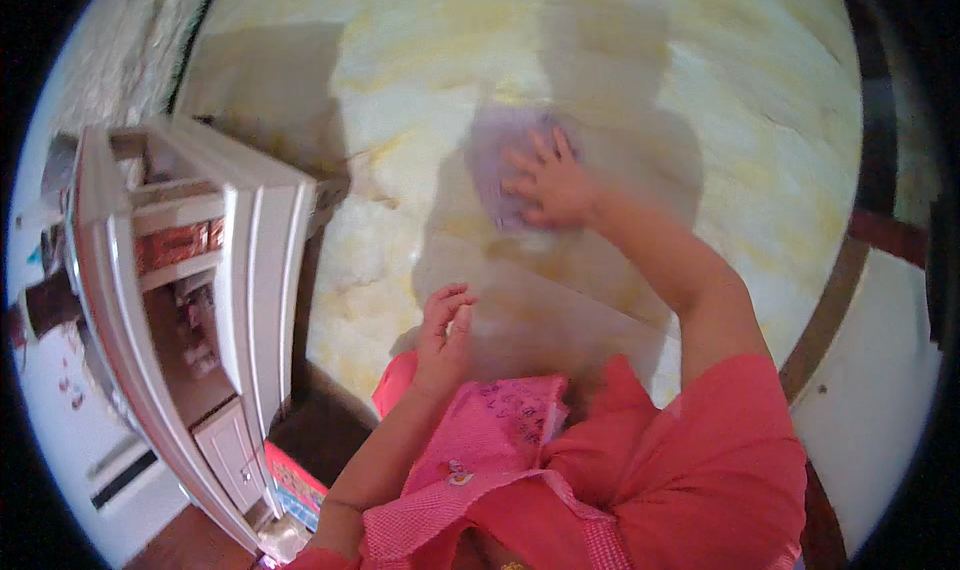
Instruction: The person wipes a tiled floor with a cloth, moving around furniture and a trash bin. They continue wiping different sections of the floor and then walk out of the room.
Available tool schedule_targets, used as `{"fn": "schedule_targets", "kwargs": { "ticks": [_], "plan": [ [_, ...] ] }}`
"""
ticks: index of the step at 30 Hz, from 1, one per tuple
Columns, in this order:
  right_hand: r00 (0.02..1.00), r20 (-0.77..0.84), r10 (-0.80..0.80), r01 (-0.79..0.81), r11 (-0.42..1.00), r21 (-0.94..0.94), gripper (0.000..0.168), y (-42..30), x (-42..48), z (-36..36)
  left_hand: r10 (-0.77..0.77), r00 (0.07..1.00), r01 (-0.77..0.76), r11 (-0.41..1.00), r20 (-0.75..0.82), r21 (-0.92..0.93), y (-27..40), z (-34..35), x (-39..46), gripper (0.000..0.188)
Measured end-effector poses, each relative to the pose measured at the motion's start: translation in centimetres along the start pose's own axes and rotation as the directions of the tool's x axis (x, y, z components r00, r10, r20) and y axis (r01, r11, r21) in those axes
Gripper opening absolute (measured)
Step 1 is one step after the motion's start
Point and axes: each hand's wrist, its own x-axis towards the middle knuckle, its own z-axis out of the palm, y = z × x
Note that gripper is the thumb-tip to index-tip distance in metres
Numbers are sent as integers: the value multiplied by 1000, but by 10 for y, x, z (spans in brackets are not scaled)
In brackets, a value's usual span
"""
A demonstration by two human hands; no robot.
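Note:
My right hand (551, 183) lies with spread fingers on a light purple cloth (484, 168), pressing it against a pale, yellow-veined marble-like surface (420, 59). The cloth is blurred, and part of it is hidden under the palm. Nearer my body, my left hand (444, 337) hangs free in front of the surface. Its fingers are loosely bent, the thumb stands apart, and nothing is in it. Below both hands is the pink apron (480, 435) that I wear.
On the left stands a white cabinet (277, 217) with open shelves holding items and a small panelled door (229, 450) with a knob. A dark border strip (825, 315) edges the marble-like surface on the right, beside a white panel (870, 390).

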Motion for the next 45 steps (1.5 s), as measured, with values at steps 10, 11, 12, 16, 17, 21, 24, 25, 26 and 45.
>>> {"fn": "schedule_targets", "kwargs": {
  "ticks": [10, 11, 12, 16, 17, 21, 24, 25, 26, 45],
  "plan": [
    [477, -144, 867, -861, 494, 121, 74, -126, -401, 35, 106, 993, -115, 682, 57, 722, -76, 74, 103, 80],
    [286, -167, 944, -936, 312, 162, 84, -129, -424, 40, 9, 1000, 5, 665, -16, 747, -67, 85, 116, 91],
    [163, -157, 974, -964, 191, 186, 90, -120, -432, 37, -81, 992, 129, 632, -100, 764, -59, 94, 128, 101],
    [2, -243, 970, -963, 68, 262, 109, -42, -449, 38, -415, 901, 393, 665, -123, 634, -40, 122, 151, 129],
    [64, -296, 953, -971, 128, 203, 107, -13, -445, 41, -447, 886, 414, 636, -128, 651, -39, 128, 152, 133],
    [234, -358, 904, -962, 268, 48, 97, 78, -325, -7, -506, 855, 439, 583, -117, 684, -42, 133, 156, 142],
    [433, -291, 853, -859, 488, 154, 91, 97, -196, -26, -487, 863, 441, 593, -136, 674, -54, 127, 158, 143],
    [537, -241, 808, -809, 575, 123, 90, 92, -152, -38, -497, 855, 450, 568, -149, 689, -57, 125, 158, 143],
    [603, -219, 767, -762, 635, 125, 88, 85, -119, -38, -507, 849, 452, 548, -150, 704, -57, 129, 160, 143],
    [107, -456, 883, -994, 84, -71, 69, 41, -490, 36, 37, 999, -32, 624, 11, 781, -85, 137, 136, 92]
  ]
}}
